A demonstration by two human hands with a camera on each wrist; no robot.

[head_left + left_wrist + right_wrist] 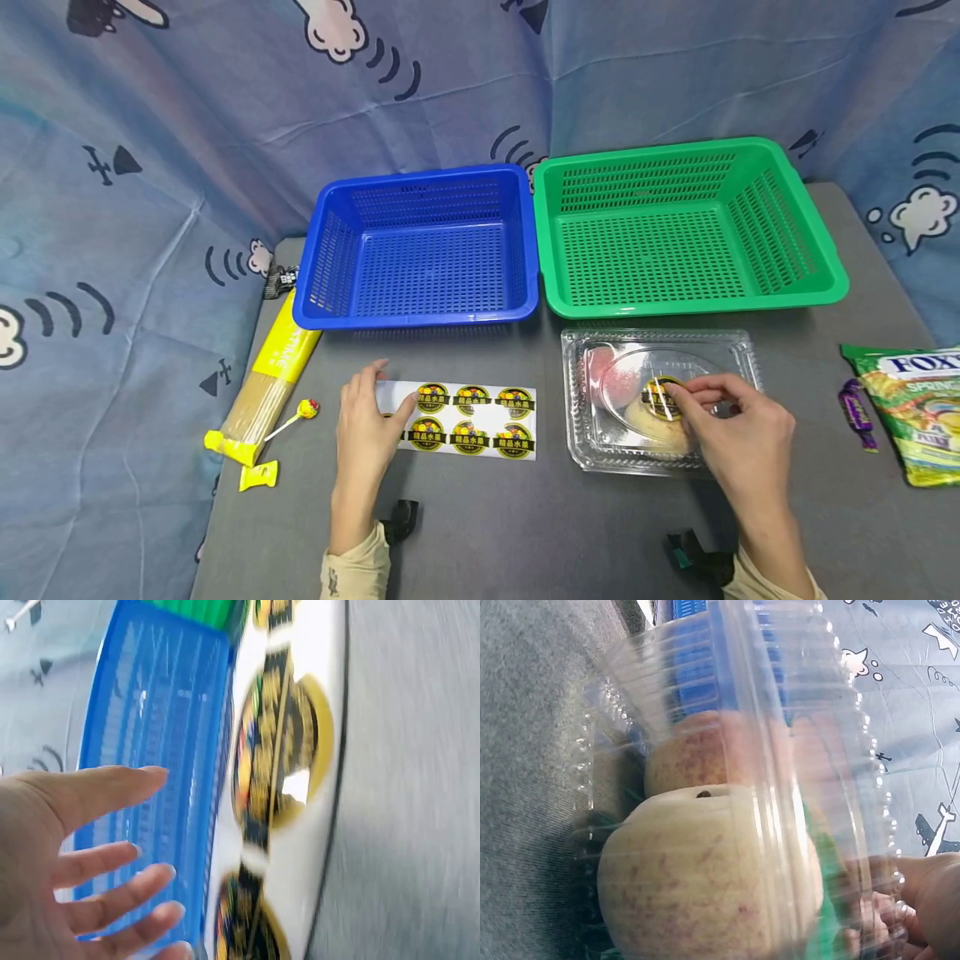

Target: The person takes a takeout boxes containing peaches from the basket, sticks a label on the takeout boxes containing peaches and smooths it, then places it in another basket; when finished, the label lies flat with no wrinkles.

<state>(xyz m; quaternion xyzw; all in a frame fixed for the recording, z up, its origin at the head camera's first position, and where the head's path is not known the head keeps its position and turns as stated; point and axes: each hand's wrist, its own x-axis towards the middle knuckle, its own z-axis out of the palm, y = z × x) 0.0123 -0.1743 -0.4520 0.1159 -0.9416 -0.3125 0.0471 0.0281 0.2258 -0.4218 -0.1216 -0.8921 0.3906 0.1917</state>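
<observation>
My right hand (750, 429) pinches the edge of a round black-and-yellow sticker (662, 397) between thumb and fingers, right at the lid of a clear plastic box (581, 454). Inside the box lie a pinkish fruit (611, 379) and a pale, red-speckled fruit (705, 877). My left hand (367, 429) spreads its fingers over the left end of a white sheet (461, 421) of matching stickers. In the left wrist view those fingers look relaxed, with nothing between them; the sheet beside them is blurred.
Behind the box and sheet stand a blue basket (416, 319) and a green basket (697, 307). At left lie a yellow noodle pack (270, 367), a lollipop (306, 409) and a yellow-wrapped sweet (258, 475). A green candy bag (918, 417) and a purple-wrapped sweet (857, 414) lie at right.
</observation>
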